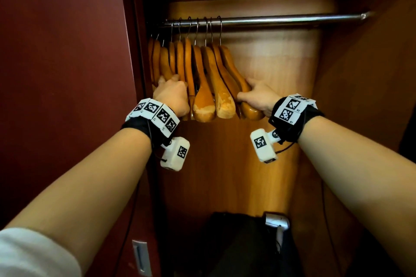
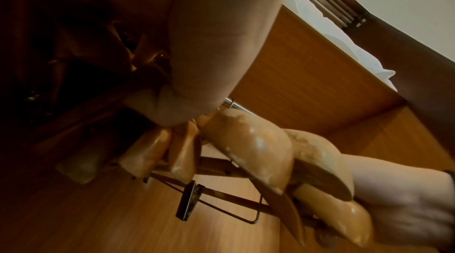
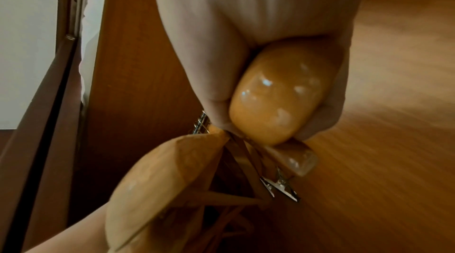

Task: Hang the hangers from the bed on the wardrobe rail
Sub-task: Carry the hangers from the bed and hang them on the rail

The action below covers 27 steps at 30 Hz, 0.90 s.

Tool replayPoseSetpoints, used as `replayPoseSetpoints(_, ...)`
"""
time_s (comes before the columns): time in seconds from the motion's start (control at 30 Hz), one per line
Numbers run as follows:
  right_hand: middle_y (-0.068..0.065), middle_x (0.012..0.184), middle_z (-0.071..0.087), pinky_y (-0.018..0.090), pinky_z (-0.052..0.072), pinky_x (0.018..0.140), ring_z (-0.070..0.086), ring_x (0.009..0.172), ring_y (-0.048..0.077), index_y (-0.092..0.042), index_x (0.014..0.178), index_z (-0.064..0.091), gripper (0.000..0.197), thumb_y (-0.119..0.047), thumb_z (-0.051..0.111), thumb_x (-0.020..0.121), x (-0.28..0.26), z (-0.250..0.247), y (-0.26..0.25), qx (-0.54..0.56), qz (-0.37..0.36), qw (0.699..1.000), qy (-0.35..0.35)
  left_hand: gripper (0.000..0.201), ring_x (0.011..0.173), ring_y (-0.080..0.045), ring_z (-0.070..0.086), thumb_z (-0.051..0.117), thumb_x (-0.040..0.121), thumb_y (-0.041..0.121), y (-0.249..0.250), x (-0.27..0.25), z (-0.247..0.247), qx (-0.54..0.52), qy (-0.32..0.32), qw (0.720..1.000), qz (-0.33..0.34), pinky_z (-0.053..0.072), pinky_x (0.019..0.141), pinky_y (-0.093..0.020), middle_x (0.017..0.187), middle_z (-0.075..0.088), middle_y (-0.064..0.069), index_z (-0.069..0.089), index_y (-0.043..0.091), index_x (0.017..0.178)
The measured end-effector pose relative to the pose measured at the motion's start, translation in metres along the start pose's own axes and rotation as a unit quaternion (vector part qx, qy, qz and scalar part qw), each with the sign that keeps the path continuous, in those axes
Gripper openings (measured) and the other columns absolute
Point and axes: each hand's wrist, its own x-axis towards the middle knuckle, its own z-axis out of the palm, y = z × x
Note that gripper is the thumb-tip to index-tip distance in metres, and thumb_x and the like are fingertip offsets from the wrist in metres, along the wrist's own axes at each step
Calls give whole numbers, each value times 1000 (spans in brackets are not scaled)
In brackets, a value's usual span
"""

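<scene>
Several wooden hangers (image 1: pixel 203 87) hang by metal hooks on the left part of the steel wardrobe rail (image 1: pixel 281 19). My left hand (image 1: pixel 170 80) reaches in among the leftmost hangers (image 1: pixel 165 63), thumb on one side and fingers on the other, holding them together. My right hand (image 1: pixel 247 92) grips the near end of the rightmost hanger (image 1: pixel 234 69). The right wrist view shows that rounded wooden end (image 3: pixel 275 93) wrapped by my fingers (image 3: pixel 216 74). In the left wrist view the hanger ends (image 2: pixel 251 150) crowd below my palm, and my fingertips are hidden in the dark.
The right half of the rail is bare. A dark red wardrobe door (image 1: pixel 67 74) stands open at the left, with a metal handle (image 1: pixel 140 256) low down. A black bag (image 1: pixel 236 245) and a silver object (image 1: pixel 275 222) lie on the wardrobe floor. Some hangers carry metal clips (image 3: pixel 280 183).
</scene>
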Motion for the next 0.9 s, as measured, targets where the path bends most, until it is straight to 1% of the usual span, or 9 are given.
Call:
replayPoseSetpoints(0.1,8,103,68,33,55,78,66,87,23,-15,126,58,45,-6,69,83,-5,-6,-2,7,0,1000,2,83,147,-38,9,83,65,33,4,-3,-1,18,-10,1000,4,11,115,-66,155,28,-3,48,23,139)
replayPoseSetpoints(0.13,8,105,69,34,55,79,66,88,23,-15,126,58,46,-5,69,83,-6,-7,-3,14,1,1000,-1,83,148,-36,6,80,67,38,6,-3,0,32,-7,999,11,2,114,-68,156,28,-3,45,24,141)
replayPoseSetpoints(0.2,10,110,69,40,57,82,68,93,27,-14,127,58,47,-4,71,82,-8,-10,-4,38,6,999,-9,82,149,-33,6,74,70,44,12,-7,3,45,4,999,20,-4,114,-67,158,26,-3,41,27,143)
replayPoseSetpoints(0.37,5,109,70,43,59,83,70,93,25,-19,127,58,51,-10,76,80,-17,-16,-2,62,9,998,22,76,148,-34,10,66,77,42,33,-21,3,15,17,999,37,0,115,-66,158,24,-6,35,35,146)
replayPoseSetpoints(0.5,8,126,64,42,56,92,66,105,26,-11,143,48,69,-19,78,81,-24,-21,3,74,33,995,49,74,146,-36,14,62,79,36,42,-31,1,10,15,999,33,4,115,-65,154,29,-9,33,33,147)
replayPoseSetpoints(0.53,8,128,62,41,56,90,65,107,26,-12,144,47,68,-20,76,83,-26,-22,5,77,37,995,57,73,144,-36,16,61,79,36,43,-33,2,6,17,999,30,5,115,-65,151,33,-9,34,32,146)
replayPoseSetpoints(0.67,6,125,59,34,61,62,67,98,25,-16,141,49,55,-19,69,90,-42,-28,15,90,65,993,45,74,146,-37,13,62,80,36,50,-44,9,-21,18,1000,12,10,115,-64,147,38,-9,32,22,147)
replayPoseSetpoints(0.77,6,129,54,43,61,70,67,94,22,-17,141,48,54,-19,68,91,-55,-31,25,106,78,991,34,82,148,-34,7,65,80,36,59,-56,15,-42,30,999,10,18,114,-62,153,31,-9,26,20,150)
replayPoseSetpoints(0.9,2,117,59,43,62,75,63,99,20,-17,142,48,54,-19,68,91,-76,-33,39,125,87,988,30,84,149,-32,7,67,79,35,77,-77,26,-81,49,995,23,23,113,-60,158,20,-8,24,24,150)
